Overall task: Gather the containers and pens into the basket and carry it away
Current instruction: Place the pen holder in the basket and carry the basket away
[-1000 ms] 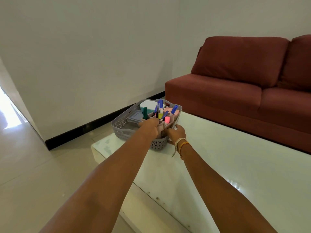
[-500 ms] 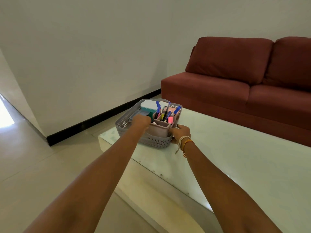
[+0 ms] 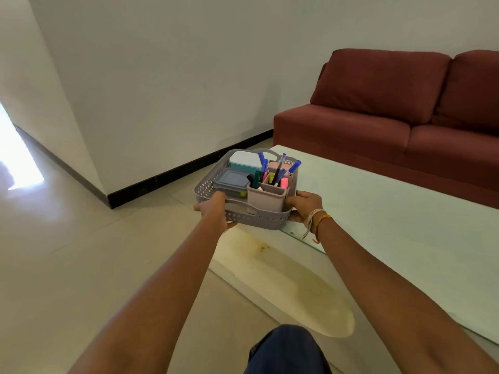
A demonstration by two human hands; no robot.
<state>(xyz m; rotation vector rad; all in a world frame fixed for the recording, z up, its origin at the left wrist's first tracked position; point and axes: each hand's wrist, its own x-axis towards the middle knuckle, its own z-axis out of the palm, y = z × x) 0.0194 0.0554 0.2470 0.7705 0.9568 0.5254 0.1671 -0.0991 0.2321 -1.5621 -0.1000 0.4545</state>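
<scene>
Lifted off the bench, the basket hangs gripped at both ends by left hand and right hand; light, stiff, top-heavy pens.

Home living room: maroon sofa, low table, tiled floor.

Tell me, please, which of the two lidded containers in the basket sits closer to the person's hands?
The grey-lidded container, directly beyond the left hand; the white-lidded teal one sits farther back.
</scene>
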